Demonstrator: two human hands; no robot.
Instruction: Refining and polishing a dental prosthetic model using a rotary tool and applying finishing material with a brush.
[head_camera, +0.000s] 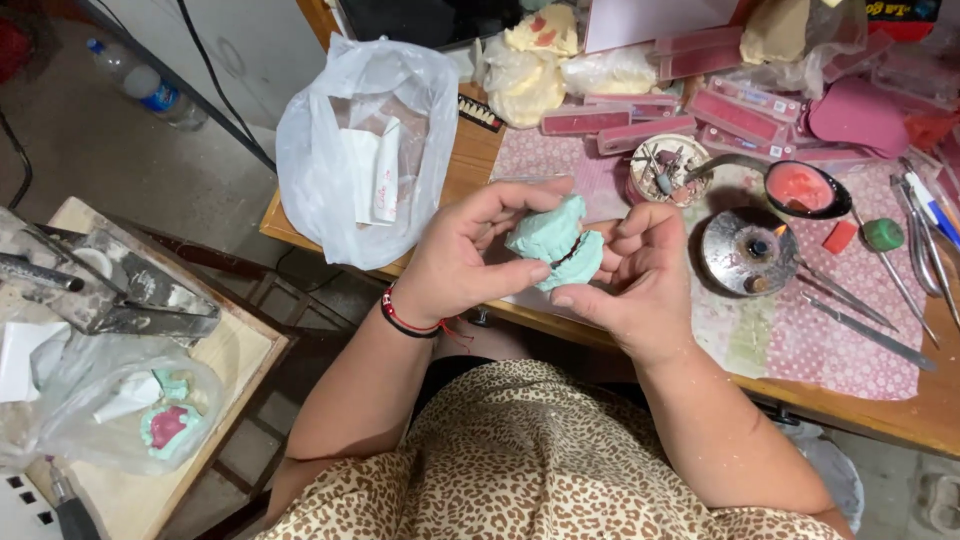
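The person holds a pale green plaster cast (556, 247) in two stacked halves, up in the air just over the near edge of the table (880, 410), between both hands. The left hand (462, 262) is closed around the left side, thumb under the lower half and fingers curled over the top; the right hand (640, 272) closes on the right side, thumb pressing the lower edge. Each grip is clenched on the cast. A dark gap shows between the halves, so they are likely loose on each other and could slide apart. The cast looks stiff, chalky and fairly dense for its size, probably brittle at thin edges and not slippery. A hold across both halves at once, on the thick outer sides, seems safest. Beside the right hand a round metal dish (748, 252) and thin metal tools (865, 320) lie on the table; a white plastic bag (365, 150) sits to the left.
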